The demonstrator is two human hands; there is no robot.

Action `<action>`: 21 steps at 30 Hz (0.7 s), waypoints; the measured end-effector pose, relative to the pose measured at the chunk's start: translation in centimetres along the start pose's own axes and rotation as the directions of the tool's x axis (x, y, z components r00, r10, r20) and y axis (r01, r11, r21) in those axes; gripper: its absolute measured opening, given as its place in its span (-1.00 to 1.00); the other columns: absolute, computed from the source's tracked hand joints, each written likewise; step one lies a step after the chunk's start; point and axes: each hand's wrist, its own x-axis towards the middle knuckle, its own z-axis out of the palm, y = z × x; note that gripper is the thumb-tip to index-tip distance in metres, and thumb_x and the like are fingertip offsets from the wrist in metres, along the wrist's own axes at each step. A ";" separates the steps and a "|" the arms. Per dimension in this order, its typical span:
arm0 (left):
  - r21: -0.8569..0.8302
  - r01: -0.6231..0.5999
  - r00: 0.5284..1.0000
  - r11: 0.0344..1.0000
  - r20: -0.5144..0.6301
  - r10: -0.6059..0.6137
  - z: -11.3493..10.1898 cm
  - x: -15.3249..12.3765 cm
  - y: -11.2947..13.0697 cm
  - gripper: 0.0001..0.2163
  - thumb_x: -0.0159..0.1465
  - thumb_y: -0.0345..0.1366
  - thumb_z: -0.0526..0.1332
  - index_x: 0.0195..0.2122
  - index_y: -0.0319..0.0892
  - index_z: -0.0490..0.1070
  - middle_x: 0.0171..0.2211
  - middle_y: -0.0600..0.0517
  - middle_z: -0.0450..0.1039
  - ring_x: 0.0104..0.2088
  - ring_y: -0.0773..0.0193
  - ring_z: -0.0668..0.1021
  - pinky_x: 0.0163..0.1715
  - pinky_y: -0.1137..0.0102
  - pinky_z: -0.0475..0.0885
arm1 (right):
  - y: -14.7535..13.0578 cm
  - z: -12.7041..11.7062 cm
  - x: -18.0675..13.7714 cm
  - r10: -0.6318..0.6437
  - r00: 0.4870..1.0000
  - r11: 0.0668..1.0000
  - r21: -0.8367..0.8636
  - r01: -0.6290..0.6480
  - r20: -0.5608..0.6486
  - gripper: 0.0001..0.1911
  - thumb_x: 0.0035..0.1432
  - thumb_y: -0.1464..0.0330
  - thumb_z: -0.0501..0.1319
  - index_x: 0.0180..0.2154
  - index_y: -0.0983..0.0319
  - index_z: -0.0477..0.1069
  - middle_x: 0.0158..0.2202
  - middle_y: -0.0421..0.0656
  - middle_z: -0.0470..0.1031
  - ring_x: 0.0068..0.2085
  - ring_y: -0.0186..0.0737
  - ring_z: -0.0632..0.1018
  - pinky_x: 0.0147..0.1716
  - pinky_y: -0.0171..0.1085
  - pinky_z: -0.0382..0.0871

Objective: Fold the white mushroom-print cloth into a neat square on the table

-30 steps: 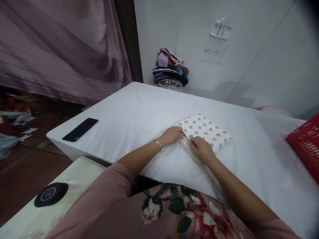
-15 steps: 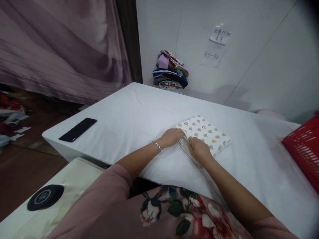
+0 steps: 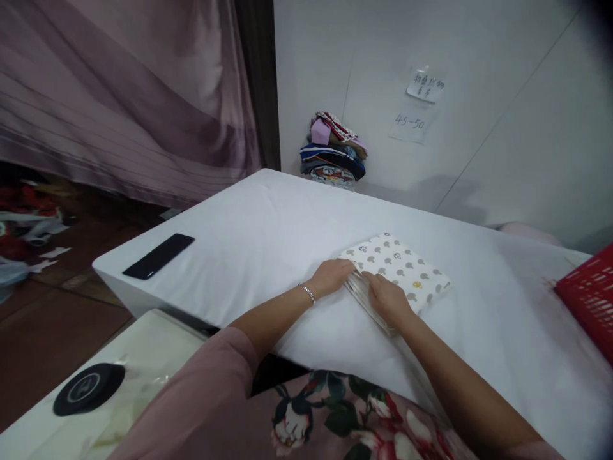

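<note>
A worker in a dusty-pink top (image 3: 211,415), its front strewn with large printed blooms — a white flower (image 3: 291,425) blushing at the base, red-and-cream petals (image 3: 378,441) beside it, dark green leaves (image 3: 342,418) between. The plain pink left sleeve (image 3: 230,358) ends near the elbow — and a silver-toned bracelet (image 3: 309,294) with a linked band rings the wrist above the left hand (image 3: 331,276).

I see open passage over white tablecloth (image 3: 249,220) between black phone (image 3: 159,256) and folded printed fabric (image 3: 400,260); red slotted basket (image 3: 592,291) blocks far right.
</note>
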 end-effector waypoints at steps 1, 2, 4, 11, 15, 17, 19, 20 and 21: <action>0.006 0.005 1.000 1.000 -0.013 -0.005 0.0 0.0 0.0 -0.74 0.24 -0.51 0.02 -0.11 -0.11 0.35 -0.11 0.08 0.47 -0.11 0.28 0.48 -0.21 0.41 0.37 | -0.2 -0.1 0.0 -0.003 1.000 1.000 -0.009 0.003 0.012 -0.57 0.28 0.40 -0.09 0.16 0.18 0.17 -0.06 -0.05 0.44 -0.14 -0.16 0.49 -0.32 -0.29 0.22; 0.011 0.006 1.000 1.000 -0.025 -0.005 0.0 0.0 0.0 -0.74 0.25 -0.51 0.03 -0.11 -0.12 0.35 -0.11 0.07 0.47 -0.10 0.27 0.48 -0.18 0.40 0.37 | -0.3 -0.2 0.1 -0.004 1.000 1.000 -0.019 0.005 0.019 -0.58 0.29 0.38 -0.09 0.16 0.18 0.18 -0.05 -0.05 0.44 -0.13 -0.16 0.49 -0.32 -0.29 0.23; 0.016 0.003 0.999 1.000 -0.049 -0.002 0.1 0.1 0.0 -0.76 0.25 -0.50 0.04 -0.11 -0.13 0.35 -0.12 0.05 0.47 -0.10 0.26 0.48 -0.13 0.38 0.36 | -0.7 -0.4 0.2 -0.005 1.000 0.999 -0.042 0.006 0.030 -0.60 0.30 0.34 -0.09 0.15 0.18 0.17 -0.06 -0.05 0.44 -0.14 -0.16 0.49 -0.33 -0.28 0.23; 0.041 0.087 0.988 0.995 -0.132 -0.081 0.6 0.5 0.0 -0.75 0.24 -0.48 0.08 -0.06 -0.17 0.31 -0.18 0.00 0.48 -0.15 0.21 0.48 -0.19 0.31 0.35 | -0.8 -0.3 0.8 -0.005 0.999 0.994 -0.105 0.010 0.050 -0.59 0.30 0.38 -0.13 0.15 0.21 0.16 -0.09 -0.03 0.46 -0.21 -0.14 0.52 -0.35 -0.26 0.25; 0.093 0.095 0.988 0.991 -0.134 -0.082 0.9 0.8 0.1 -0.74 0.22 -0.50 0.10 -0.07 -0.17 0.32 -0.20 -0.01 0.47 -0.17 0.19 0.47 -0.23 0.29 0.32 | -0.4 0.0 1.1 -0.012 0.999 0.998 -0.063 0.015 0.045 -0.60 0.30 0.39 -0.13 0.13 0.21 0.21 -0.04 -0.01 0.45 -0.16 -0.14 0.52 -0.28 -0.25 0.27; 0.127 0.095 0.987 0.987 -0.140 -0.077 1.0 0.9 0.1 -0.81 0.23 -0.49 0.10 -0.16 -0.16 0.36 -0.23 -0.02 0.47 -0.19 0.18 0.45 -0.25 0.28 0.30 | -0.2 0.1 1.2 -0.015 0.999 0.999 -0.039 0.017 0.038 -0.60 0.30 0.39 -0.12 0.12 0.21 0.23 -0.03 -0.02 0.46 -0.13 -0.15 0.52 -0.27 -0.26 0.26; 0.159 0.098 0.985 0.982 -0.160 -0.072 1.0 0.9 0.0 -0.86 0.25 -0.47 0.09 -0.24 -0.15 0.39 -0.26 -0.03 0.46 -0.21 0.17 0.44 -0.26 0.27 0.29 | -0.2 0.1 1.3 -0.017 0.999 0.999 -0.031 0.018 0.035 -0.60 0.30 0.39 -0.12 0.11 0.21 0.24 -0.04 -0.03 0.46 -0.14 -0.16 0.52 -0.28 -0.27 0.25; 0.171 0.101 0.983 0.980 -0.171 -0.071 1.0 0.9 -0.1 -0.87 0.25 -0.46 0.09 -0.27 -0.14 0.40 -0.27 -0.03 0.45 -0.21 0.16 0.44 -0.26 0.26 0.28 | -0.2 0.1 1.3 -0.017 0.999 0.999 -0.032 0.018 0.034 -0.61 0.30 0.39 -0.12 0.10 0.20 0.25 -0.04 -0.04 0.46 -0.15 -0.16 0.52 -0.30 -0.27 0.25; 0.177 0.102 0.981 0.979 -0.182 -0.069 0.9 0.8 -0.2 -0.87 0.26 -0.46 0.09 -0.29 -0.14 0.41 -0.27 -0.03 0.45 -0.21 0.16 0.43 -0.25 0.26 0.28 | -0.2 0.1 1.2 -0.017 0.999 0.999 -0.034 0.018 0.034 -0.61 0.30 0.39 -0.12 0.09 0.20 0.26 -0.05 -0.05 0.46 -0.17 -0.16 0.52 -0.31 -0.27 0.24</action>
